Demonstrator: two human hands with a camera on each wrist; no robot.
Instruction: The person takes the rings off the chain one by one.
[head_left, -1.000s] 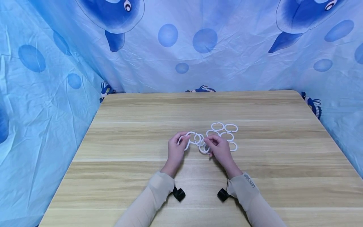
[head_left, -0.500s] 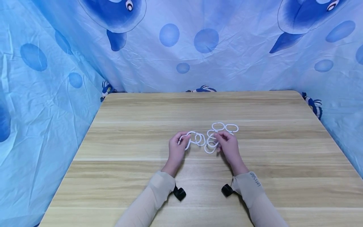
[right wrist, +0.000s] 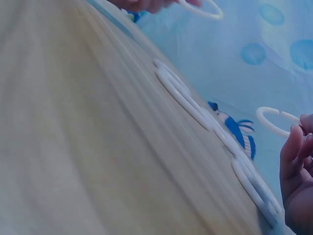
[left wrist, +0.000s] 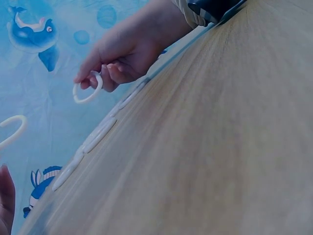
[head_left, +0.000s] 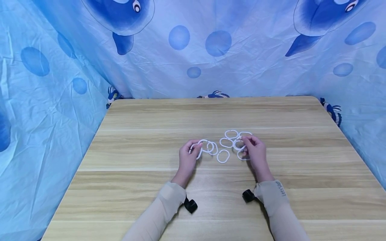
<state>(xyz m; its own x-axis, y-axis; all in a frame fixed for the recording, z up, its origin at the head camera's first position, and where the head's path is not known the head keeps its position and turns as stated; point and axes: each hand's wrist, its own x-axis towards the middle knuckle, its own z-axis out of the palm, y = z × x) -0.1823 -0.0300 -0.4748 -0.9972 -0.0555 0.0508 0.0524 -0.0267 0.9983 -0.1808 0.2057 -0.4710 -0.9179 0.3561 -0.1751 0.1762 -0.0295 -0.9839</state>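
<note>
My left hand [head_left: 187, 158] pinches a white oval plastic link [head_left: 200, 155], which stands tilted over the table. More white links [head_left: 212, 155] overlap just right of it; I cannot tell whether they are joined. In the right wrist view my right hand [right wrist: 299, 183] pinches another white link [right wrist: 261, 121] between thumb and fingers, with a small gap in its rim. This link is held above the table, over the loose group. Nearest to it lie links [head_left: 231, 138] at the back and one partly hidden link [head_left: 242, 159] under my right fingers.
A single loose link [head_left: 223, 163] lies between both hands. The wooden table [head_left: 150, 197] has its far edge against a blue curtain [head_left: 256, 67] printed with whales. Black wrist cameras [head_left: 191, 206] hang beside both sleeves.
My right hand has moved right and slightly away from me with its link, over the loose group. One link now lies uncovered between the hands. The left hand stays in place.
</note>
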